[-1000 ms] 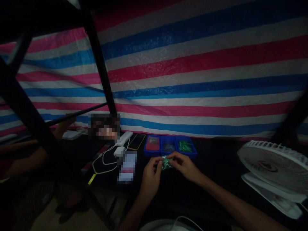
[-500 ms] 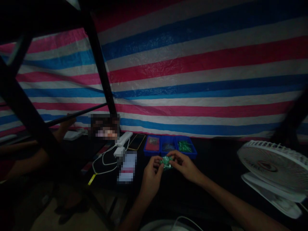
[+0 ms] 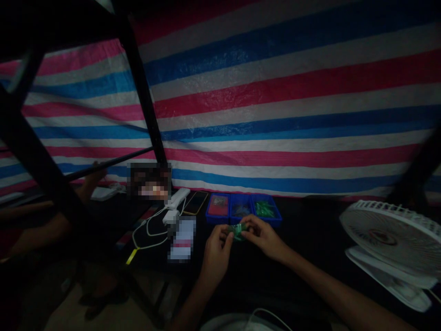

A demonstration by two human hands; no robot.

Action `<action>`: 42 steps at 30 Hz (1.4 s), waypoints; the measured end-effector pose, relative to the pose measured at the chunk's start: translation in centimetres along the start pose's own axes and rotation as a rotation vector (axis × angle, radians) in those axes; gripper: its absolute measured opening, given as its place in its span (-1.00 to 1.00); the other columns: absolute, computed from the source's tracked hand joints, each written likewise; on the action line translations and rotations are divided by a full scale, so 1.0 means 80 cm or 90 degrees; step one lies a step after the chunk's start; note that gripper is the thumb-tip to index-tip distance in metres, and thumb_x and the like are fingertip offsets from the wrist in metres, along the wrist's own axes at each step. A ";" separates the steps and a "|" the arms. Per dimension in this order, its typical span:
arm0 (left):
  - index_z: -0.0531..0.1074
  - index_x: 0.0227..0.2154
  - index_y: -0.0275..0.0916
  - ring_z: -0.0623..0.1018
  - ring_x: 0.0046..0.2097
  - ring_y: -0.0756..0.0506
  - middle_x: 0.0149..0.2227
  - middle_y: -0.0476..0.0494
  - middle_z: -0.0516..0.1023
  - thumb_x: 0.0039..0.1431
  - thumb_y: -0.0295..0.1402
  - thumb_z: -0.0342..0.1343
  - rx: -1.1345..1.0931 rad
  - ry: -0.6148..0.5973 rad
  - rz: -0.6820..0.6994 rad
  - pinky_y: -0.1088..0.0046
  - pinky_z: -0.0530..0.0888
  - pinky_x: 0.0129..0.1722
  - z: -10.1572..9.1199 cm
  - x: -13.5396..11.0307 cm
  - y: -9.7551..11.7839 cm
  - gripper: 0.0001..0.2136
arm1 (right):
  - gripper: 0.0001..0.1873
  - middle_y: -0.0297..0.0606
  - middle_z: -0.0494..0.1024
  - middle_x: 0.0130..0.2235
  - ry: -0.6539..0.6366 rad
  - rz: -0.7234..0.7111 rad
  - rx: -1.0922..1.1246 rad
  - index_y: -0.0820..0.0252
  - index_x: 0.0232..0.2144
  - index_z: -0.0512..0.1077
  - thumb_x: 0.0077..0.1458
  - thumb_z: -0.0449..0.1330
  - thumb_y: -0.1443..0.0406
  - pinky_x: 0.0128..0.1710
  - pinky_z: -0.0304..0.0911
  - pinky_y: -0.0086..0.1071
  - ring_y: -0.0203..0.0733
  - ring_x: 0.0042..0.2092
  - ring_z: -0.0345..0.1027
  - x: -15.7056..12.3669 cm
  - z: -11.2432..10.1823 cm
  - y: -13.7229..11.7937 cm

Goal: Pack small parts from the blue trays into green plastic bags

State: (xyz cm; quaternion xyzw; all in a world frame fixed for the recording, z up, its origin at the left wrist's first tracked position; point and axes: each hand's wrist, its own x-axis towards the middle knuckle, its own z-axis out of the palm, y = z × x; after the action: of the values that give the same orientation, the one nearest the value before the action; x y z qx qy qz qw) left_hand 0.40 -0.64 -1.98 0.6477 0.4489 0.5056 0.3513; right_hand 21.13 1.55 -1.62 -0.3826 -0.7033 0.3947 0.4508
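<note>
Between my two hands is a small shiny green plastic packet (image 3: 237,231). My left hand (image 3: 217,246) pinches its left side with thumb and fingers. My right hand (image 3: 260,235) grips the right side the same way. What lies inside the packet is too dark to tell. Just beyond my hands stand three blue trays in a row: the left tray (image 3: 217,221) has a red piece with small pale items on it, the middle tray (image 3: 241,198) holds dim clear or grey things, and green shiny packets (image 3: 264,209) lie in the right one.
A white fan (image 3: 382,239) stands at the right. To the left are a phone (image 3: 196,203), a white power strip (image 3: 179,197), looping white cables and a blurred-out paper or screen (image 3: 182,241). Another person's arm (image 3: 44,230) shows at far left, past a dark metal frame (image 3: 143,92).
The green packet has been turned or stretched a little between my fingers, and its glints have shifted. My hands stay in almost the same place.
</note>
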 end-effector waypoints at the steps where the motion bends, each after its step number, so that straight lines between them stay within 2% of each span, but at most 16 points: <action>1: 0.49 -0.19 -0.22 0.55 -0.23 -0.10 -0.26 -0.10 0.57 0.36 -0.26 0.11 0.004 0.001 0.003 0.42 0.43 -0.24 0.000 0.000 0.001 -0.85 | -0.61 -0.37 0.44 -0.34 0.002 -0.001 -0.007 0.14 -0.08 0.47 0.25 0.32 0.00 -0.35 0.16 -0.41 -0.25 -0.35 0.26 0.000 0.000 0.000; 10: 0.52 -0.19 -0.20 0.57 -0.19 -0.12 -0.21 -0.13 0.57 0.41 -0.20 0.07 0.021 -0.013 0.014 0.40 0.45 -0.20 -0.001 -0.002 0.001 -0.79 | -0.63 -0.42 0.32 -0.40 0.020 -0.002 -0.015 0.12 -0.16 0.41 0.27 0.29 -0.03 -0.40 0.08 -0.40 -0.27 -0.40 0.16 -0.001 0.001 0.000; 16: 0.55 -0.23 -0.19 0.51 -0.26 -0.08 -0.27 -0.07 0.49 0.34 -0.25 0.15 0.051 -0.018 0.044 0.45 0.41 -0.28 -0.002 -0.002 -0.001 -0.85 | -0.56 -0.40 0.33 -0.38 0.037 0.001 -0.012 0.10 -0.14 0.40 0.23 0.28 -0.10 -0.38 0.12 -0.39 -0.25 -0.39 0.17 0.000 0.003 -0.003; 24: 0.53 -0.30 -0.21 0.47 -0.30 -0.07 -0.34 -0.03 0.46 0.33 -0.26 0.15 0.062 -0.033 0.031 0.44 0.37 -0.28 -0.001 -0.002 -0.002 -0.84 | -0.60 -0.40 0.34 -0.39 0.005 -0.003 -0.047 0.13 -0.18 0.45 0.25 0.29 -0.06 -0.37 0.08 -0.39 -0.24 -0.37 0.17 -0.001 0.003 -0.002; 31: 0.54 -0.27 -0.21 0.46 -0.35 -0.05 -0.41 0.01 0.48 0.35 -0.15 0.15 0.001 -0.022 0.001 0.48 0.35 -0.32 0.000 -0.003 0.002 -0.77 | -0.62 -0.34 0.39 -0.35 0.050 -0.058 -0.120 0.13 -0.21 0.53 0.26 0.27 -0.05 -0.31 0.17 -0.35 -0.19 -0.32 0.24 0.001 -0.001 -0.011; 35: 0.53 -0.30 -0.21 0.41 -0.44 -0.02 -0.49 0.05 0.42 0.35 -0.06 0.13 -0.013 -0.027 -0.025 0.50 0.30 -0.40 -0.001 -0.003 0.005 -0.69 | -0.65 -0.38 0.35 -0.42 0.056 -0.041 -0.128 0.11 -0.17 0.56 0.28 0.26 -0.03 -0.35 0.18 -0.36 -0.21 -0.38 0.24 0.000 -0.002 -0.010; 38: 0.51 -0.30 -0.21 0.47 -0.42 -0.05 -0.48 0.01 0.47 0.35 -0.01 0.12 -0.021 -0.037 -0.039 0.48 0.34 -0.37 -0.001 -0.003 0.004 -0.66 | -0.64 -0.40 0.37 -0.44 0.040 0.001 -0.079 0.11 -0.10 0.54 0.32 0.23 -0.02 -0.44 0.19 -0.39 -0.26 -0.46 0.26 -0.002 -0.001 -0.008; 42: 0.54 -0.21 -0.22 0.60 -0.27 -0.11 -0.31 -0.13 0.63 0.41 -0.05 0.05 -0.034 -0.031 -0.033 0.43 0.45 -0.25 -0.001 -0.002 0.001 -0.67 | -0.62 -0.34 0.50 -0.37 0.018 0.023 -0.018 0.11 -0.04 0.52 0.34 0.19 -0.02 -0.48 0.28 -0.41 -0.27 -0.48 0.36 -0.004 -0.001 -0.009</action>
State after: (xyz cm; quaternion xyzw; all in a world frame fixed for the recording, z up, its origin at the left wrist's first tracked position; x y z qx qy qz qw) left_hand 0.29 -0.85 -1.97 0.6386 0.4429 0.4921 0.3923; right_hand 21.15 1.03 -1.04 -0.4071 -0.6957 0.3872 0.4476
